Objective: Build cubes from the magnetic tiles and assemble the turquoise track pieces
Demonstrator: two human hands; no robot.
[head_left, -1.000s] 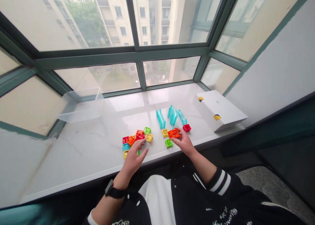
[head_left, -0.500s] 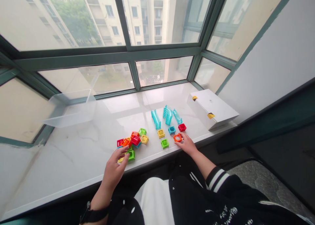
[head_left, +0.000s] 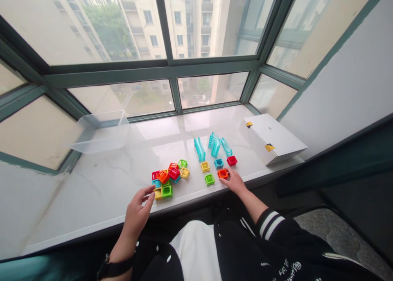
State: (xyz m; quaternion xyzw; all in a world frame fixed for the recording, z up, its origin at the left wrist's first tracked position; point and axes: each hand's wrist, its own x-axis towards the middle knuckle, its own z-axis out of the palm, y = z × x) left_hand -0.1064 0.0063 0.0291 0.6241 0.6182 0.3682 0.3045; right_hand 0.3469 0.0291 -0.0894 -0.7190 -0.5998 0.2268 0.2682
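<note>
My right hand [head_left: 234, 182] grips an orange square block [head_left: 222, 174] resting on the sill. Just beyond it lie a blue block [head_left: 219, 163] and a red block [head_left: 232, 160]; a yellow block [head_left: 205, 166] and a green block [head_left: 209, 179] are to its left. My left hand [head_left: 138, 210] is open, fingers slightly curled, at the left edge of a loose pile of coloured blocks. Its fingertips are nearest a yellow block [head_left: 158, 193] beside a green block [head_left: 167, 191]. A red block [head_left: 174, 173] and an orange block [head_left: 163, 176] lie farther back in the pile.
Several clear turquoise track pieces [head_left: 199, 149] lie behind the separate blocks. A translucent plastic bin [head_left: 106, 139] stands at the back left, a white box [head_left: 274, 137] at the right. Windows border the white sill [head_left: 101, 191]; its front edge runs close to my body.
My left hand has drawn back from over the pile toward the left, uncovering the front yellow block and a blue one. My right hand stays at the orange block, which now looks tilted differently.
</note>
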